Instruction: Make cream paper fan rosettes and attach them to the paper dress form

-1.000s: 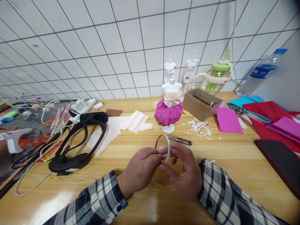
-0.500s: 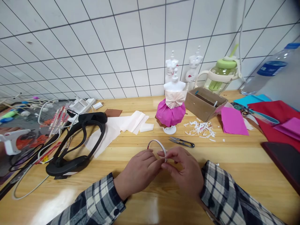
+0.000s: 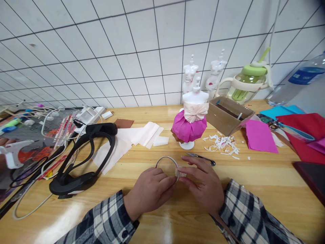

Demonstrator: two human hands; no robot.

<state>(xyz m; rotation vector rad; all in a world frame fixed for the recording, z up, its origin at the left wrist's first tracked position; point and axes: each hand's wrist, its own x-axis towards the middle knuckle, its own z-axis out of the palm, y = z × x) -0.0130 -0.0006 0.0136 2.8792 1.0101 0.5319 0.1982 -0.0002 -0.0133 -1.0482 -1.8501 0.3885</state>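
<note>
My left hand [image 3: 152, 193] is closed on a thin white ring that looks like a narrow roll of tape [image 3: 166, 158], held upright above the table. My right hand [image 3: 205, 184] is at the ring's right side with its fingers apart. Its index finger and thumb tips come close to the ring's edge; whether they touch it I cannot tell. Just beyond the right fingers lie black-handled thread snips [image 3: 201, 157], partly covered by them. Behind stands a small white mannequin [image 3: 195, 98] in a pleated pale pink top and a puffy magenta paper skirt [image 3: 190, 127].
White paper scraps [image 3: 223, 144], a cardboard box [image 3: 225, 115] and magenta paper [image 3: 260, 135] lie to the right. At left are pale paper sheets [image 3: 137, 134], a black headset frame [image 3: 73, 183] and another person's hand [image 3: 3, 159] with a white glue gun [image 3: 16, 152].
My right fingers have spread from their pinch on the ring. The ring is turned more face-on to me. The view has shifted slightly, so the items behind appear farther right.
</note>
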